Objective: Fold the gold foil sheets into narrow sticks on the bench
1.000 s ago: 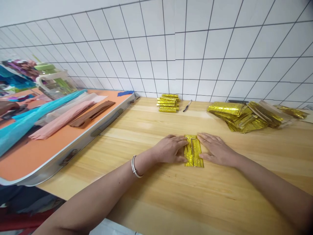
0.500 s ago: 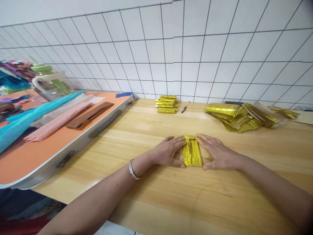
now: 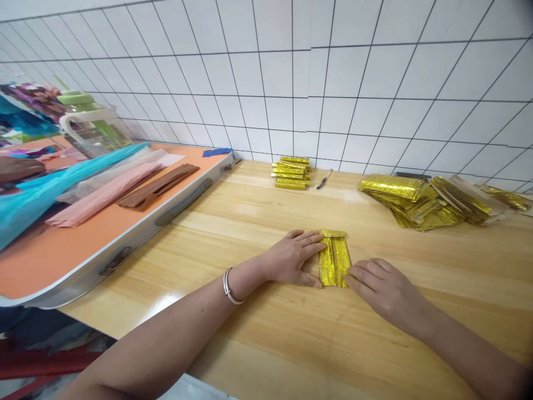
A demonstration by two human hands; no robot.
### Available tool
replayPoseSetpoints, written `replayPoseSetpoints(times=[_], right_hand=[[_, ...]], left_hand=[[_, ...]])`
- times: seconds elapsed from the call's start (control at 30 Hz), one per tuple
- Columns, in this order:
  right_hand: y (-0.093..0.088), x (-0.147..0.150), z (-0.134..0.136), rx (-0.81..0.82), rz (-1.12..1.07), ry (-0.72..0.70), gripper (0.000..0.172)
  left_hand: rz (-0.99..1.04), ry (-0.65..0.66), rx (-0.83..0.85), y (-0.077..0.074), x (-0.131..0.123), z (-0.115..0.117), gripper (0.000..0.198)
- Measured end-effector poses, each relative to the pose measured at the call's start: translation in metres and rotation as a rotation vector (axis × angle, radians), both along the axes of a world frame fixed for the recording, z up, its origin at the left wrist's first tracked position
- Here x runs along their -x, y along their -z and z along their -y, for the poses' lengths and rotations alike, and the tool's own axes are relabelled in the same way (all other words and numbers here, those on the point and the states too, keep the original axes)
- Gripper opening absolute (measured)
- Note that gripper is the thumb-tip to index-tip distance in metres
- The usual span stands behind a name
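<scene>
A flat folded piece of gold foil (image 3: 334, 261) lies on the wooden table, with a seam down its middle and a folded band along its far edge. My left hand (image 3: 293, 258) rests at its left side, fingers spread, fingertips on the upper left edge and thumb by the lower left corner. At the lower right corner, my right hand (image 3: 387, 291) has its fingers pressed together on the foil's edge; its thumb is hidden.
Folded gold strips (image 3: 291, 173) and a pen (image 3: 325, 179) lie near the tiled wall. Gold packets (image 3: 412, 200) are heaped at right. An orange table (image 3: 95, 239) holds coloured paper and a jug (image 3: 94, 130). Another person's hand (image 3: 19, 168) shows at far left.
My right hand has drawn its spread fingers together and moved down to the foil's lower right corner. My left hand keeps its place. The view has shifted slightly, and the other person's hand is clearer.
</scene>
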State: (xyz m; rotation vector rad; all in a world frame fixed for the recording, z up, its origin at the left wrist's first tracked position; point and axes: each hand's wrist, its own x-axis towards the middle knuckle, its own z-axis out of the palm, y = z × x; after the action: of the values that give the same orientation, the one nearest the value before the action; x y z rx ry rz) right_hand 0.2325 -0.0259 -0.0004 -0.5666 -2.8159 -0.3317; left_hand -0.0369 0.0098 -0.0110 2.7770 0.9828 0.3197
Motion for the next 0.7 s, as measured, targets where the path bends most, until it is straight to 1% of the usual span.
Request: replayPoseSetpoints(times=[0.1, 0.23, 0.3, 0.4, 0.53, 0.6, 0.7], right_hand=[[0.009, -0.001, -0.003, 0.066, -0.075, 0.031, 0.029], [0.018, -0.004, -0.005, 0.143, -0.14, 0.104, 0.028], [0.018, -0.003, -0.004, 0.174, -0.162, 0.126, 0.026], [0.017, -0.002, -0.004, 0.218, -0.192, 0.144, 0.023], [0.014, 0.0, -0.004, 0.242, -0.237, 0.136, 0.021], [0.013, 0.001, -0.003, 0.253, -0.253, 0.137, 0.02], [0.013, 0.003, -0.003, 0.308, -0.266, 0.165, 0.018]], left_hand=[[0.039, 0.041, -0.045, -0.004, 0.0, 0.003, 0.079], [0.098, 0.202, -0.106, -0.011, -0.004, 0.012, 0.042], [0.092, 0.244, -0.144, -0.013, -0.007, 0.017, 0.031], [0.048, 0.247, -0.211, -0.013, -0.01, 0.021, 0.025], [-0.003, 0.244, -0.272, -0.012, -0.012, 0.023, 0.023], [-0.015, 0.233, -0.27, -0.011, -0.013, 0.024, 0.023], [0.013, 0.181, -0.196, -0.008, -0.015, 0.025, 0.023]])
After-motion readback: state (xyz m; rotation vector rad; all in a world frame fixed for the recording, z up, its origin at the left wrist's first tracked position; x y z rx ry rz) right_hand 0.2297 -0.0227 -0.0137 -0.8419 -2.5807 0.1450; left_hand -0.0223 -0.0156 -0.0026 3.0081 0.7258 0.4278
